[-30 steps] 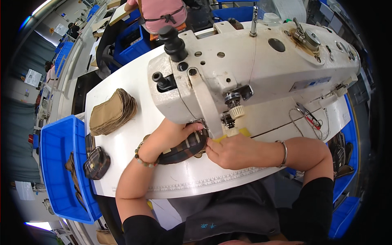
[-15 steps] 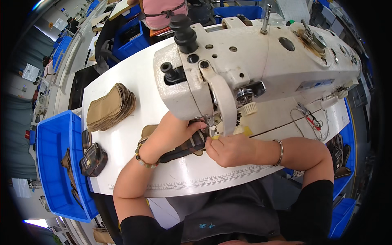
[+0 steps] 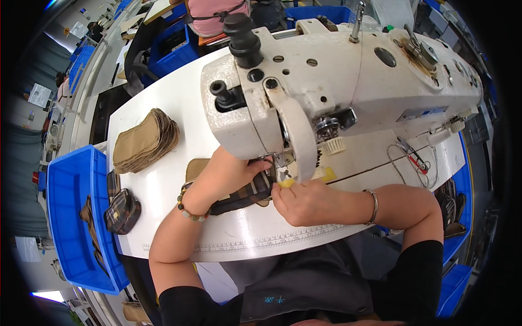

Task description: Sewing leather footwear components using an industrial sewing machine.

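A plaid fabric pouch piece [image 3: 244,198] with dark edging lies at the needle end of the white sewing machine [image 3: 337,68], partly hidden by my hands. Tan fabric [image 3: 196,168] shows beyond my left wrist. My left hand [image 3: 231,169] is closed on the piece from above, its thumb beside the presser foot [image 3: 283,160]. At the near side of the foot, my right hand [image 3: 305,202] pinches the edge of the same piece, fingers curled. A yellow guide piece [image 3: 329,174] sits on the machine bed just past my right fingertips.
On the white table [image 3: 163,223], a stack of tan fabric panels [image 3: 145,142] lies far left. A finished-looking plaid pouch [image 3: 123,211] rests by the blue bin [image 3: 76,223]. Red-handled snips [image 3: 416,157] lie on the right. Another person in pink [image 3: 215,17] sits beyond the machine.
Both hands stay at the presser foot on the plaid piece. My left wrist has shifted slightly left, and the view has moved a little; more tan fabric shows.
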{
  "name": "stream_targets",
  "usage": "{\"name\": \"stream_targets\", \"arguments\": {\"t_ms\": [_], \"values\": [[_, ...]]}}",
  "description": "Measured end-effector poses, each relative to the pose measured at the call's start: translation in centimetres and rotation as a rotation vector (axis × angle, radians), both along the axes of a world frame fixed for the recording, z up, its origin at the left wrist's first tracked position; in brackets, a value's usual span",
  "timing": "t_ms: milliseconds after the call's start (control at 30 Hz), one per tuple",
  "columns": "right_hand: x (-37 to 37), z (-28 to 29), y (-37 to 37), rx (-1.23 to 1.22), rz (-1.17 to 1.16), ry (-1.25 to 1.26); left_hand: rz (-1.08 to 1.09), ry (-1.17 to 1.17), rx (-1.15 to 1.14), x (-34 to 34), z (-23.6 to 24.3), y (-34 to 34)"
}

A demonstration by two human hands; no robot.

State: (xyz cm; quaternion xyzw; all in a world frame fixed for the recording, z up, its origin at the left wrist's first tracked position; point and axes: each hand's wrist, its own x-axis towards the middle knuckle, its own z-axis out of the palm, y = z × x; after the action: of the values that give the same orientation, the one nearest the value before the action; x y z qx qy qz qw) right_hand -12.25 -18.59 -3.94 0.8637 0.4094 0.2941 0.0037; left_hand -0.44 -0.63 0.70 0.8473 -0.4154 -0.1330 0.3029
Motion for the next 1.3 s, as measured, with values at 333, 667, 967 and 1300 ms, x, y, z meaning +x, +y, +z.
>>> {"name": "stream_targets", "arguments": {"t_ms": [333, 667, 967, 1300], "values": [[-0.1, 0.1, 0.3, 0.062, 0.012, 0.05, 0.054, -0.078, 0.037, 0.0, -1.0, 0.1], [-0.5, 0.5, 0.4, 0.035, -0.038, 0.049, 0.084, -0.15, -0.005, -0.3, -1.2, -0.3], [-0.8, 0.4, 0.6, 0.054, -0.055, 0.124, 0.116, -0.155, -0.015, -0.5, -1.2, -0.5], [0.6, 0.2, -0.7, -0.012, -0.124, 0.175, 0.127, -0.277, -0.072, 0.5, -1.9, -1.1]]}}
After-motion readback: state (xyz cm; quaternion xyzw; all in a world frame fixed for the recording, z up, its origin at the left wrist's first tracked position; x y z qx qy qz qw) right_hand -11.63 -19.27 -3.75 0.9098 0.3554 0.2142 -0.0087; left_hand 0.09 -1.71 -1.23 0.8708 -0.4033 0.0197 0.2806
